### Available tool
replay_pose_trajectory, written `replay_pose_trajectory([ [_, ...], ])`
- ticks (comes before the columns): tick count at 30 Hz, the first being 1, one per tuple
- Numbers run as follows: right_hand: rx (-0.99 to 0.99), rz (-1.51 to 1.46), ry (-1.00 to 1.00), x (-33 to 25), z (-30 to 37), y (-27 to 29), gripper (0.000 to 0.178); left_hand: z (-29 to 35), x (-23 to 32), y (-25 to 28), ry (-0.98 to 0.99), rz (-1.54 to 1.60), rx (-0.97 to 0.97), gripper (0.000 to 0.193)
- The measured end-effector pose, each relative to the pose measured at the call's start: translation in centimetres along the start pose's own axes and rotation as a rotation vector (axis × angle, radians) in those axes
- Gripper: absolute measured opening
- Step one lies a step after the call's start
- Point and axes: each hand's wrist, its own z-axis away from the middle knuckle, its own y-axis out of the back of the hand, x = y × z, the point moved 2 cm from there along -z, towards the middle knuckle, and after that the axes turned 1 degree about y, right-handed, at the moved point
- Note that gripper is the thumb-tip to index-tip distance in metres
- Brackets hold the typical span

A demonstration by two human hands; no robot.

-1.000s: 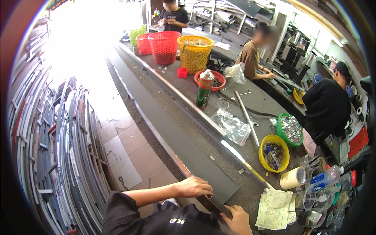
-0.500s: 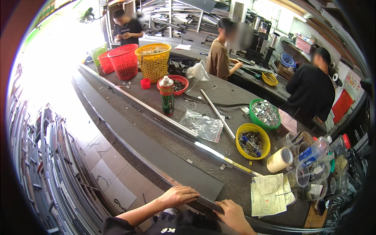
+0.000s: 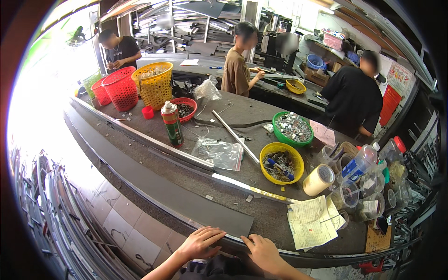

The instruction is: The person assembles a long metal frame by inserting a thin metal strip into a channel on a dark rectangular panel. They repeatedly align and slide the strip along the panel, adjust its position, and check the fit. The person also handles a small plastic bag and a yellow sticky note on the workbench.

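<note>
A long flat dark-grey strip (image 3: 154,179) lies along the near edge of the workbench, its squared end just in front of me. My left hand (image 3: 201,242) rests over the strip's near edge by that end, fingers stretched out and slightly apart. Close by on the right, my right hand (image 3: 263,252) lies over the bench edge, just past the strip's end, its fingers bent a little and apart. The undersides of both hands and the thumbs' contact are partly hidden.
Beyond the strip lie a silver metal bar (image 3: 144,140), a spray can (image 3: 172,126), a yellow basket (image 3: 281,163) and a green basket (image 3: 293,129). At right are a tape roll (image 3: 318,180), papers (image 3: 311,223) and plastic bottles (image 3: 361,163). Three people stand farther off.
The view has swung, so the bench things sit farther left. My left fingers look straighter. Both hands stay near the strip's end.
</note>
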Motion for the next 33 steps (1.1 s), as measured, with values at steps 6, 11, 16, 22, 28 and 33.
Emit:
replay_pose_trajectory([
  [6,0.019,-0.045,0.010,-0.4,-0.4,-0.7,0.063,0.5,-0.6,-0.6,0.063,-0.005,-0.052,0.055],
  [11,0.085,0.035,0.033,-1.7,-1.9,-1.6,0.054,1.7,-1.6,-0.4,0.087,-0.099,-0.048,0.054],
  [16,0.095,0.171,0.075,-3.4,-4.2,-2.3,0.051,3.5,-3.3,-0.5,0.191,-0.141,0.053,0.046],
  [22,0.152,0.160,0.119,-4.6,-6.4,-2.7,0.049,3.8,-3.6,1.0,0.247,-0.164,0.165,0.048],
  [28,0.180,-0.003,0.127,-3.7,-6.8,-2.9,0.044,-6.0,4.0,7.8,-0.076,0.518,0.619,0.047],
  [33,0.115,-0.083,0.119,-3.2,-7.4,-3.0,0.044,-13.0,20.8,10.2,-0.672,1.708,0.581,0.056],
])
